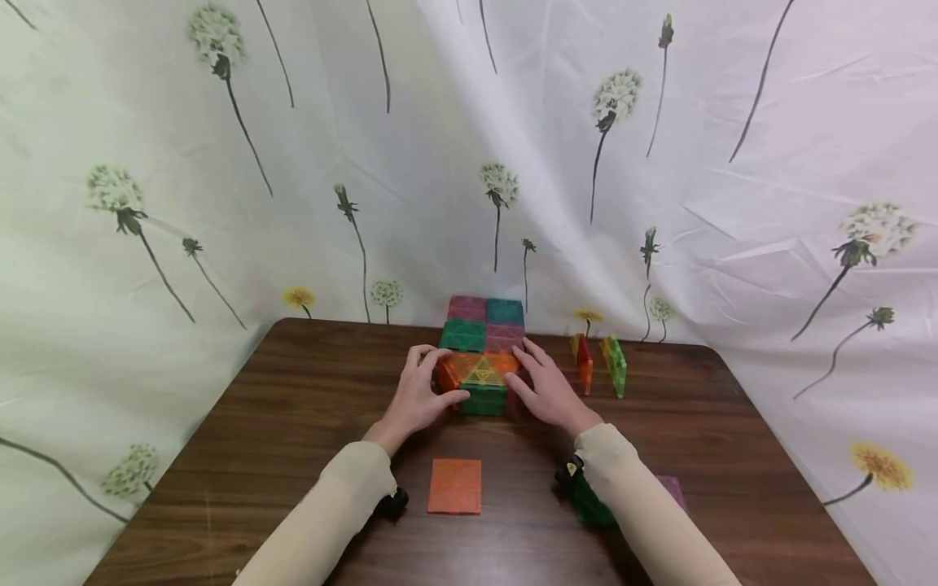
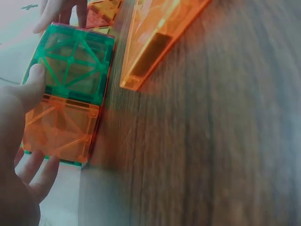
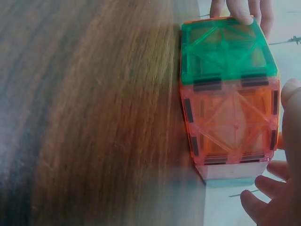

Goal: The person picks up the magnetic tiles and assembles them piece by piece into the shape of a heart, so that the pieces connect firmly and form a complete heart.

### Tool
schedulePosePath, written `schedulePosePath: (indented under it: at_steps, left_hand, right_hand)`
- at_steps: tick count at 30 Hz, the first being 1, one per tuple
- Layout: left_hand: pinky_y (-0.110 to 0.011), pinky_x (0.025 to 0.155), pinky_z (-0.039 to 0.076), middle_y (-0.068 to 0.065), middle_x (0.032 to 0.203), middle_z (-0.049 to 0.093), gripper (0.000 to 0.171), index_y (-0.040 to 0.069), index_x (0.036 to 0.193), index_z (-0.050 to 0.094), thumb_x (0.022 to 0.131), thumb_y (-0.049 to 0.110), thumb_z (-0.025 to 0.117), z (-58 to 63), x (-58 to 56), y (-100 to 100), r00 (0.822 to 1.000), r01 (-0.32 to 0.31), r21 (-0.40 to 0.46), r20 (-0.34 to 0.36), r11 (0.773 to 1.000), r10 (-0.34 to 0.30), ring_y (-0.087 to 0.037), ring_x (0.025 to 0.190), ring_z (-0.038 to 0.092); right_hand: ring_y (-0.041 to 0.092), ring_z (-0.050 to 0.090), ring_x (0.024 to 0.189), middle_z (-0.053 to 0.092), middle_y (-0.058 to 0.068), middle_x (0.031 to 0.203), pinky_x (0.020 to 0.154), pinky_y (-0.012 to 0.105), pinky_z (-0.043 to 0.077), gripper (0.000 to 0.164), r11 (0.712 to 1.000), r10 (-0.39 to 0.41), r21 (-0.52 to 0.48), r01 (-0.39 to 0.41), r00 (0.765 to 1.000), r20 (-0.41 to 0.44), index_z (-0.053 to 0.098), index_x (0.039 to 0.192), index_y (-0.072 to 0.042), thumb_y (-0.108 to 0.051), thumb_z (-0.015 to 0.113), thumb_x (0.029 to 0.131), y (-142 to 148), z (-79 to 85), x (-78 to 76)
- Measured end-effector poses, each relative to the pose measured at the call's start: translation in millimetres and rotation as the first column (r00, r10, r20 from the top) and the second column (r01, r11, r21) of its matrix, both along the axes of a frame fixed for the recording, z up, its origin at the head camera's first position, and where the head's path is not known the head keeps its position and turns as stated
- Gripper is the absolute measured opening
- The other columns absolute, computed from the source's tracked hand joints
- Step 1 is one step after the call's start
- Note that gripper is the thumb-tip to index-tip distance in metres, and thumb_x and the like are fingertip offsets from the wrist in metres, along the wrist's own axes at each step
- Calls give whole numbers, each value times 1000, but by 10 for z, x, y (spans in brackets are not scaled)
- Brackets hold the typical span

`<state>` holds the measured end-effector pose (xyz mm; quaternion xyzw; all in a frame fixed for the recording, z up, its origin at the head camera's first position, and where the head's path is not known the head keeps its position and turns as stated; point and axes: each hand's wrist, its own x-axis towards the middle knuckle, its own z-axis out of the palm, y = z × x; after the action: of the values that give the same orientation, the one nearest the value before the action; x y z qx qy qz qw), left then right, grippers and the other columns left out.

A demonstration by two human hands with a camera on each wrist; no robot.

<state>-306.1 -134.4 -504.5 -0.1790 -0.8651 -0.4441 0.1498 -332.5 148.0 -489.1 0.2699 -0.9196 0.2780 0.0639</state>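
A small structure of translucent magnetic tiles stands on the table between both hands. Its front is a green square tile (image 1: 482,400), and on top an orange and yellow triangle (image 1: 483,372) slopes between orange pieces. My left hand (image 1: 418,395) grips the left side, thumb on the green tile's edge and fingers curled round the orange side tile (image 2: 61,132). On the other side my right hand (image 1: 550,395) holds the structure, thumb at the top edge, fingers bent round toward the back. A pink square tile (image 3: 235,122) forms that right side. Directly behind are magenta, teal, green and pink square tiles (image 1: 463,335).
An orange square tile (image 1: 454,487) lies flat on the near part of the brown table (image 1: 293,423). Red-orange tiles (image 1: 584,366) and light green tiles (image 1: 615,366) stand upright at right. Green tiles (image 1: 592,500) and a purple tile (image 1: 672,491) show beside the right forearm. A dandelion-printed cloth (image 1: 440,163) hangs behind.
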Motion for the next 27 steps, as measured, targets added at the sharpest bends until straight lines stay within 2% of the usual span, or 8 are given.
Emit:
schedulePosePath:
  at_steps: [4, 7, 13, 20, 23, 25, 27]
  left_hand:
    - [-49, 84, 57, -16, 141, 40, 65, 9, 143, 58, 88, 26, 89, 0, 32, -87, 1000, -7, 15, -1, 1000, 7, -39, 104, 60]
    - [-48, 82, 59, -16, 136, 45, 59, 7, 136, 60, 87, 23, 89, -21, 52, -154, 999, -29, 25, -15, 999, 30, -36, 99, 61]
    - [-41, 75, 58, -14, 105, 62, 41, 3, 110, 63, 84, 16, 91, -55, 82, -260, 994, -88, 21, -68, 996, 90, -23, 80, 65]
    - [-31, 67, 51, 0, 77, 66, 20, 12, 86, 67, 89, 14, 86, 14, 111, -361, 990, -130, -5, -53, 991, 130, -12, 68, 59]
    - [-32, 67, 53, 1, 75, 69, 12, 13, 85, 73, 92, 14, 82, 45, 116, -388, 986, -160, -13, -60, 987, 159, -12, 69, 61]
    - [-35, 71, 56, -1, 80, 73, 7, 11, 89, 77, 95, 14, 79, 64, 121, -392, 982, -179, -14, -59, 984, 178, -14, 73, 66]
    - [-40, 77, 58, -5, 88, 77, 9, 8, 97, 80, 97, 16, 76, 79, 128, -384, 980, -195, -16, -47, 981, 194, -20, 80, 70]
  right_hand:
    - [38, 29, 156, 24, 17, 172, 122, 58, 33, 64, 1000, 18, -10, -18, 999, -32, 46, 158, -5, -44, 56, 109, -30, 26, 46]
    - [34, 26, 158, 26, 15, 172, 122, 57, 32, 61, 999, 38, -33, -40, 998, -46, 51, 155, -4, -43, 58, 108, -48, 35, 91]
    - [28, 24, 160, 39, 11, 167, 123, 54, 31, 60, 998, 51, -34, -54, 996, -66, 55, 152, -4, -45, 59, 108, -125, 18, 224]
    - [34, 36, 154, 47, 16, 161, 121, 54, 36, 60, 999, 43, 11, -41, 989, -144, 59, 149, -4, -43, 65, 104, -244, 37, 366]
    - [35, 41, 150, 48, 14, 160, 119, 54, 38, 61, 998, 42, 44, -36, 988, -148, 58, 150, -6, -46, 65, 104, -282, 71, 415]
    - [34, 44, 148, 49, 13, 160, 118, 54, 39, 62, 997, 45, 76, -35, 989, -139, 57, 152, -9, -49, 62, 104, -307, 96, 448]
    - [35, 46, 144, 50, 13, 160, 117, 55, 41, 63, 995, 57, 93, -45, 989, -136, 56, 152, -9, -50, 61, 105, -332, 122, 481]
